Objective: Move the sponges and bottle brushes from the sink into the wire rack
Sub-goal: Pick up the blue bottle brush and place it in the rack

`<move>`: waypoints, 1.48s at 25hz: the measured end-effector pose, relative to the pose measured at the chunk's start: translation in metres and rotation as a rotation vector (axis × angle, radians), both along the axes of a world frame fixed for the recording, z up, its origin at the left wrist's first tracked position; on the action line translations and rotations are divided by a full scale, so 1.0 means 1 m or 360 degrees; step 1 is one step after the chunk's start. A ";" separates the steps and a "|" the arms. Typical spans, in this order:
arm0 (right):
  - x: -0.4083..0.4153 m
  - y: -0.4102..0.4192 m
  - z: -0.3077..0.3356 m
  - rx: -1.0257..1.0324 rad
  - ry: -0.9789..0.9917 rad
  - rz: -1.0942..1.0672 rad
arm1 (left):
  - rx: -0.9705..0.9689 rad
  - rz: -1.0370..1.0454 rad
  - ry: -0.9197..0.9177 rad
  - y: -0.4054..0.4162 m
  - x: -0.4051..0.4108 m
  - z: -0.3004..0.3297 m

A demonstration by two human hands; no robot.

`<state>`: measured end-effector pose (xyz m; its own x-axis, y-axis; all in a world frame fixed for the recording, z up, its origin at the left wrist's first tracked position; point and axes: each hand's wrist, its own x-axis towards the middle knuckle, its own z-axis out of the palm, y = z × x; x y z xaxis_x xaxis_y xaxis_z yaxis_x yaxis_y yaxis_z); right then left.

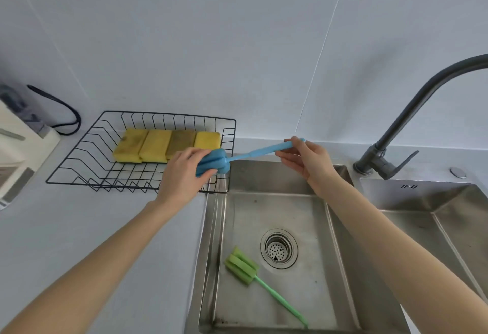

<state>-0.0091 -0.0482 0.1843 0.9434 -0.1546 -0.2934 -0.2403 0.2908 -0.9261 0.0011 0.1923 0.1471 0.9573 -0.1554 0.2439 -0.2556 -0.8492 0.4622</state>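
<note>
A blue bottle brush (248, 154) hangs level in the air over the rack's right edge and the sink's back left corner. My left hand (182, 175) grips its sponge head; my right hand (303, 158) pinches the handle's far end. The black wire rack (79, 154) stands on the counter left of the sink and holds several yellow sponges (169, 146) side by side along its back. In the steel sink (340, 241) a green bottle brush (253, 275) lies flat at the front left, head near the drain (279, 249).
A dark faucet (412, 112) rises at the right between this basin and a second basin (449, 215). A white appliance (18, 154) with a black cable (66, 112) stands at the far left. Grey counter (92, 228) lies in front of the rack.
</note>
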 end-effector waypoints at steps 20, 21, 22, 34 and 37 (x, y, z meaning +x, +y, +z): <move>0.087 0.045 -0.061 -0.0408 0.0325 0.0063 | 0.0195 0.0089 0.0603 0.029 0.080 -0.054; 0.087 0.044 -0.061 -0.0403 0.0328 0.0071 | 0.0221 0.0083 0.0622 0.028 0.081 -0.053; 0.087 0.043 -0.061 -0.0401 0.0327 0.0074 | 0.0245 0.0078 0.0639 0.026 0.082 -0.052; 0.059 0.020 -0.051 -0.0828 0.0371 0.0221 | 0.0268 -0.0015 0.0547 0.008 0.068 -0.011; 0.045 0.010 -0.045 -0.1006 0.0328 0.0292 | 0.0132 -0.0039 0.0416 -0.009 0.062 0.007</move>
